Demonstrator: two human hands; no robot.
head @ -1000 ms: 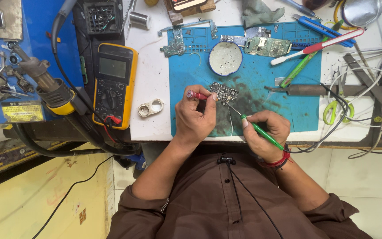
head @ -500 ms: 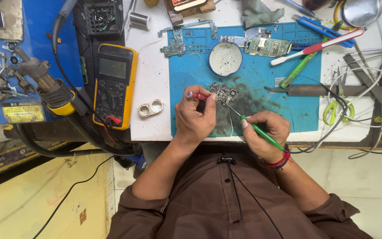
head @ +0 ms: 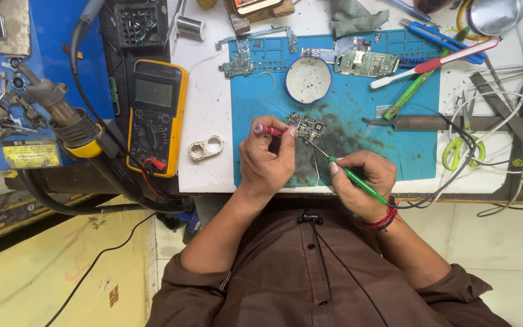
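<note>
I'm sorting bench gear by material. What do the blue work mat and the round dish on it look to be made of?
The blue work mat looks like matte silicone or rubber: moulded compartments along its far edge, dark stains. The round dish looks like enamelled metal or ceramic: whitish inside, blue rim, a slight sheen; which one cannot be told.

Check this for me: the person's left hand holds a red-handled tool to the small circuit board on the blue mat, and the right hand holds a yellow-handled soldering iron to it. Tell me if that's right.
One detail is wrong: the head view shows the soldering iron in the right hand has a green handle, not yellow. The rest stands: the left hand holds a red-handled tool to the small circuit board on the blue mat.
</note>
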